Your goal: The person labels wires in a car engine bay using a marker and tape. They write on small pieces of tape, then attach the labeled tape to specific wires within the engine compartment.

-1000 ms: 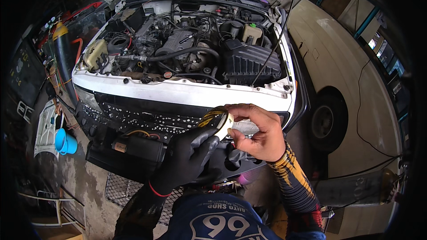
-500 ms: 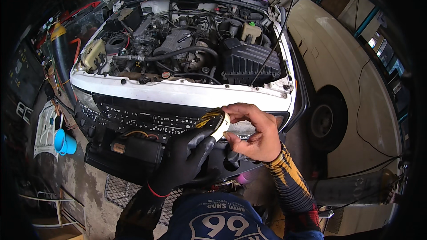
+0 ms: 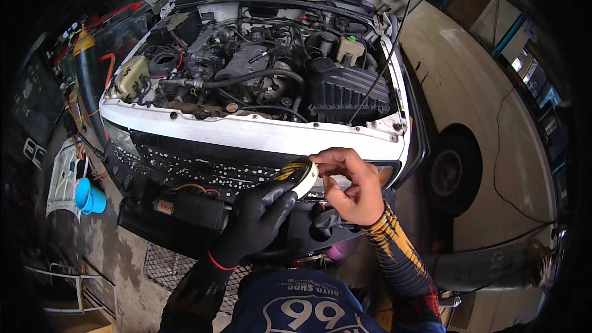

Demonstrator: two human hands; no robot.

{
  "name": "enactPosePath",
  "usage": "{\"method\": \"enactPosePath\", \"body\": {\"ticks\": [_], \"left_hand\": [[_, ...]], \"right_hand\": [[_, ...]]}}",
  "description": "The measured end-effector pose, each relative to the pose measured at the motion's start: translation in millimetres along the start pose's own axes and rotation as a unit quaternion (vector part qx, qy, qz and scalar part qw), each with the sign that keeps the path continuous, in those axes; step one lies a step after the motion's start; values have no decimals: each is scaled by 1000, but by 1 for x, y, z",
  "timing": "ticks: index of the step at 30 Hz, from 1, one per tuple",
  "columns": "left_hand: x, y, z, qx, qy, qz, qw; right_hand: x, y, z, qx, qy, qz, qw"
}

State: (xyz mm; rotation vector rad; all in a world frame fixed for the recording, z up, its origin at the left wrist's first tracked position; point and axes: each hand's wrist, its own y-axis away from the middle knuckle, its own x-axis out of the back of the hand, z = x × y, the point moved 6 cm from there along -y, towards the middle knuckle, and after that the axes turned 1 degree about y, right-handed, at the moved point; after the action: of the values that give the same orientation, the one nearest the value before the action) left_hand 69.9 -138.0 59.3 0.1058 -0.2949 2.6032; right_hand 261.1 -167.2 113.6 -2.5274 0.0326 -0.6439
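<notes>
My left hand (image 3: pixel 256 216), in a black glove, is closed round a roll of tape (image 3: pixel 303 180) with a pale rim and a black-and-yellow face. The roll is held tilted in front of the car's front end. My right hand (image 3: pixel 354 188) is bare. Its fingertips touch or nearly touch the upper edge of the roll, while the thumb stands apart from it. No loose strip of tape can be made out between those fingers.
Ahead stands a white car (image 3: pixel 259 132) with its hood up, its engine (image 3: pixel 246 61) exposed and a thin prop rod at right. A black bumper (image 3: pixel 197 213) lies below my hands. To the left are a blue bucket (image 3: pixel 91 197) and a gas cylinder (image 3: pixel 86 74); a beige vehicle (image 3: pixel 475 98) stands at right.
My right thumb has come away from the roll's rim and drawn back to the right. The left hand keeps its hold, with the roll slightly lower.
</notes>
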Motion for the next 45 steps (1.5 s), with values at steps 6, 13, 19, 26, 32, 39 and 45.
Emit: {"method": "enactPosePath", "body": {"ticks": [6, 13, 19, 26, 32, 39, 45], "left_hand": [[1, -1, 2, 15, 7, -4, 1000], [-4, 1, -2, -22, 10, -11, 1000], [-7, 0, -7, -23, -15, -19, 999], [-1, -2, 2, -48, -50, 36, 997], [-4, -6, 21, -131, -83, 38, 987], [-7, -9, 33, -139, -152, 36, 978], [-8, -13, 30, -128, -169, 37, 977]], "right_hand": [[-2, -1, -6, 32, 39, -6, 999], [1, 2, 0, 3, -21, 29, 999], [-1, 2, 3, 47, 19, 6, 999], [5, 13, -9, 54, 65, 106, 991], [-2, 11, -26, 126, 194, 71, 970], [-8, 6, -29, 141, 265, 50, 953], [-18, 3, -23, 155, 372, 7, 915]]}}
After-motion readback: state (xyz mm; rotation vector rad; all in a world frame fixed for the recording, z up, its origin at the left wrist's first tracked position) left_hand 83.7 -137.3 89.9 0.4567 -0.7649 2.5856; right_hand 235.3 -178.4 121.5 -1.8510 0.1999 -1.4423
